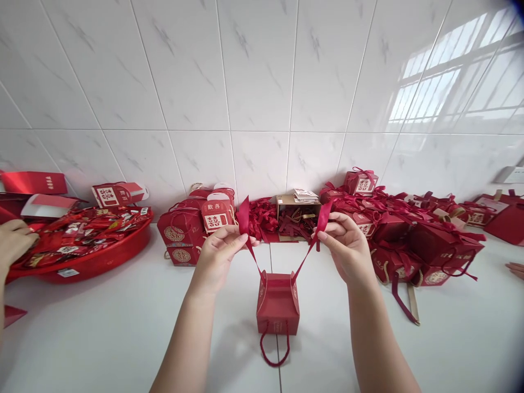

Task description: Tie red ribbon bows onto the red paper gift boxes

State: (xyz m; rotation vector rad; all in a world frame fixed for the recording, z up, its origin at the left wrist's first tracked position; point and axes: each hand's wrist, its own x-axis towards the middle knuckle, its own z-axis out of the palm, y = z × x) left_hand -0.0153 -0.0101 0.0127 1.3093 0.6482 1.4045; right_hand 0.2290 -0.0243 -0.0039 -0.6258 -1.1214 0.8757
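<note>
A small dark red gift box (pixel 278 305) stands on the white table in front of me, its rope handle (pixel 275 364) hanging toward me. From its two upper corners a red ribbon (pixel 304 263) rises in two ends, spread in a V. My left hand (pixel 223 248) pinches one end between thumb and fingers. The other end is pinched by my right hand (pixel 341 243). Both hands are above the box and apart from it. Behind them sits an open carton (pixel 298 202) holding dark red ribbons, beside a heap of red ribbons (pixel 262 218).
At left, a red basin (pixel 102 262) holds many wrapped sweets, and another person's hand (pixel 16 243) reaches into it. Stacked gift boxes (pixel 180 229) stand left of the carton. More ribboned boxes (pixel 434 245) pile up at right. Another person's fingers (pixel 516 268) show at the right edge.
</note>
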